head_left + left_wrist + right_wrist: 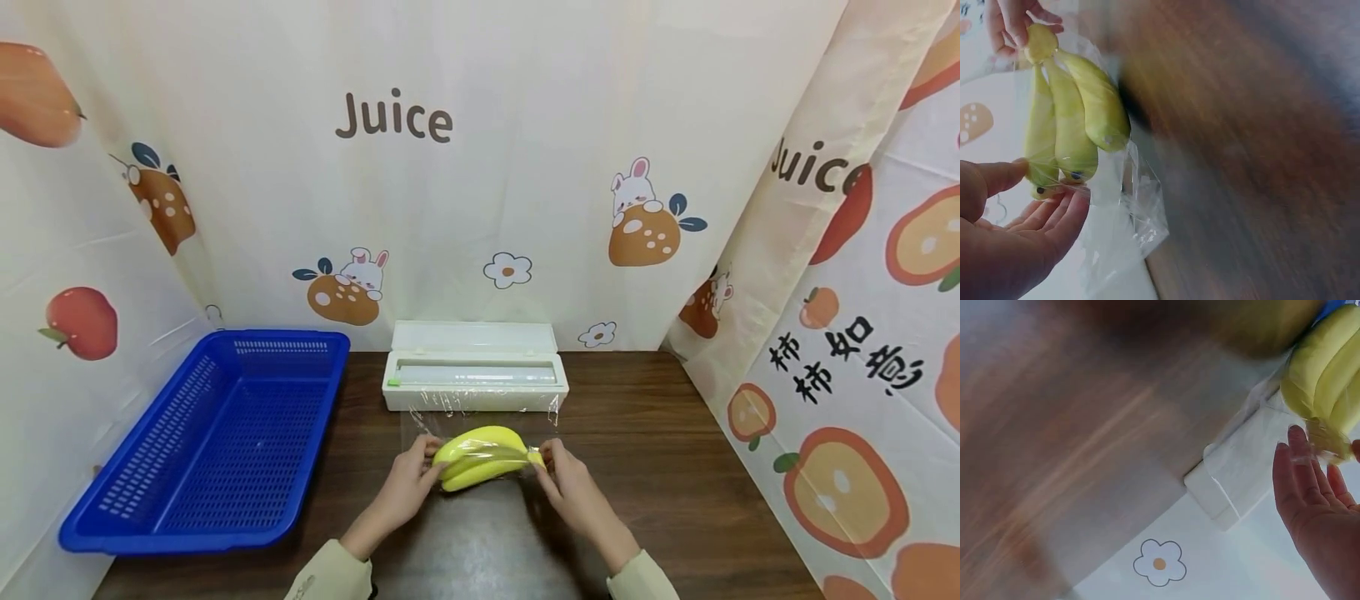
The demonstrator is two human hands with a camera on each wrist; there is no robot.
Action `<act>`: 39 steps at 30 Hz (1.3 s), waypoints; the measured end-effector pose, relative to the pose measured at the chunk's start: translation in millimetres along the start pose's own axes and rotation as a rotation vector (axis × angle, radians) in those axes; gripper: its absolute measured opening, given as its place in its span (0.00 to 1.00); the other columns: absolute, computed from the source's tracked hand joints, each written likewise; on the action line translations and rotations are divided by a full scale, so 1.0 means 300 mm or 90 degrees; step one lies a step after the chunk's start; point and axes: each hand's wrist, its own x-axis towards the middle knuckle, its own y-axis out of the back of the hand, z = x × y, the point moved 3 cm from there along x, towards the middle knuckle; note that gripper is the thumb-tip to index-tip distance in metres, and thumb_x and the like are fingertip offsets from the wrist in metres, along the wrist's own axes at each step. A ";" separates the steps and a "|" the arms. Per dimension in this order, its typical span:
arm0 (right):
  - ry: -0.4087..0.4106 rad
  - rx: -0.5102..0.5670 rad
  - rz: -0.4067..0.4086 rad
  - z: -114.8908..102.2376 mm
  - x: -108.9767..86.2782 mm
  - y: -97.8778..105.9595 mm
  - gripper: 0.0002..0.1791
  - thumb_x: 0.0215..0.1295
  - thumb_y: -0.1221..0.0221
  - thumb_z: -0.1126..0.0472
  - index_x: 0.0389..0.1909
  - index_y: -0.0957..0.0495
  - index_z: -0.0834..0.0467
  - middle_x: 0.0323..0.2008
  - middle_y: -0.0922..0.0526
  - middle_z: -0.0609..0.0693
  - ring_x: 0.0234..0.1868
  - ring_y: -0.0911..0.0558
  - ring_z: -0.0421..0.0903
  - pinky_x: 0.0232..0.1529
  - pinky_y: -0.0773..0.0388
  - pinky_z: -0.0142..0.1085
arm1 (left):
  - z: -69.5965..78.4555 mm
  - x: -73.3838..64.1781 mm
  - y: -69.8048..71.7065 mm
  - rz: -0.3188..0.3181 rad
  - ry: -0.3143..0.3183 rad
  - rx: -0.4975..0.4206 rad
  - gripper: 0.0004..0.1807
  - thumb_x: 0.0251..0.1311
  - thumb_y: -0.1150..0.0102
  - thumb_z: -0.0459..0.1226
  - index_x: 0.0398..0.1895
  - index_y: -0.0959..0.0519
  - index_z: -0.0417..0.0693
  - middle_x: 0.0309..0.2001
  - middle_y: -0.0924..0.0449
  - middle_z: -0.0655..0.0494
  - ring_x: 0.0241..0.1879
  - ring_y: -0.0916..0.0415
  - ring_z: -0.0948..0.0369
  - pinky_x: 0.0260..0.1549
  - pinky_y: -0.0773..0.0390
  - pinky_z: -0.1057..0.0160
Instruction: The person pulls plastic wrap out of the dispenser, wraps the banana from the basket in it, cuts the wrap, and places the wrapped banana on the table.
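A bunch of yellow bananas [483, 454], partly covered by clear plastic wrap [1138, 215], is held between both hands in front of a white wrap dispenser [476, 400]. My left hand [411, 479] grips the tip end, thumb on one side and fingers under the tips in the left wrist view. At the stem end, my right hand [566, 483] pinches the wrapped stem [1329, 440] between thumb and fingers. From the bananas the film stretches back to the dispenser, whose lid stands raised and whose roll [476, 374] shows inside.
A blue plastic basket [318, 467] stands on the left of the dark wooden table [645, 450]. Behind the dispenser hangs a printed curtain [480, 192], with more printed cloth [847, 433] along the right side.
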 end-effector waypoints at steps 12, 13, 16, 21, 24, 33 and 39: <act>-0.007 -0.041 0.038 0.029 0.120 -0.019 0.04 0.78 0.41 0.66 0.39 0.23 0.59 0.31 0.18 0.48 0.32 0.21 0.41 0.34 0.21 0.37 | -0.066 0.100 0.003 0.032 0.100 -0.029 0.12 0.77 0.42 0.34 0.53 0.24 0.30 0.45 0.14 0.36 0.47 0.14 0.41 0.47 0.15 0.45; -0.013 -0.045 0.036 0.032 0.130 -0.022 0.05 0.79 0.42 0.66 0.38 0.22 0.59 0.31 0.17 0.49 0.32 0.21 0.42 0.34 0.21 0.38 | -0.069 0.107 0.004 0.031 0.101 -0.026 0.13 0.78 0.43 0.34 0.53 0.23 0.30 0.45 0.14 0.36 0.47 0.14 0.41 0.47 0.15 0.45; -0.038 -0.062 0.021 0.044 0.160 -0.028 0.09 0.81 0.44 0.63 0.37 0.23 0.58 0.29 0.19 0.49 0.30 0.23 0.42 0.33 0.22 0.40 | -0.079 0.131 0.006 0.031 0.104 -0.010 0.14 0.79 0.44 0.36 0.52 0.22 0.29 0.44 0.14 0.37 0.46 0.15 0.42 0.47 0.15 0.44; -0.082 -0.071 -0.006 0.060 0.203 -0.032 0.14 0.83 0.46 0.60 0.31 0.26 0.57 0.21 0.29 0.46 0.24 0.30 0.41 0.28 0.29 0.36 | -0.098 0.165 0.012 0.024 0.128 0.010 0.15 0.80 0.45 0.38 0.52 0.20 0.30 0.45 0.14 0.39 0.47 0.16 0.44 0.46 0.15 0.45; -0.088 -0.080 -0.011 0.062 0.224 -0.031 0.17 0.83 0.46 0.60 0.28 0.30 0.56 0.19 0.34 0.45 0.22 0.32 0.42 0.26 0.31 0.35 | -0.107 0.181 0.015 0.023 0.142 0.005 0.16 0.80 0.46 0.38 0.52 0.19 0.31 0.46 0.14 0.40 0.47 0.16 0.45 0.44 0.15 0.48; -0.097 -0.135 -0.005 0.065 0.271 -0.051 0.15 0.82 0.45 0.60 0.29 0.28 0.56 0.21 0.27 0.51 0.25 0.24 0.50 0.29 0.23 0.50 | -0.134 0.216 0.018 0.022 0.149 0.001 0.17 0.81 0.46 0.38 0.53 0.17 0.30 0.37 0.16 0.46 0.30 0.24 0.58 0.33 0.22 0.57; -0.078 -0.171 -0.008 0.074 0.288 -0.082 0.15 0.82 0.47 0.60 0.31 0.26 0.58 0.22 0.21 0.53 0.25 0.18 0.52 0.25 0.22 0.49 | -0.158 0.232 0.009 0.019 0.155 0.003 0.17 0.81 0.48 0.37 0.51 0.16 0.30 0.25 0.24 0.49 0.21 0.35 0.62 0.29 0.29 0.61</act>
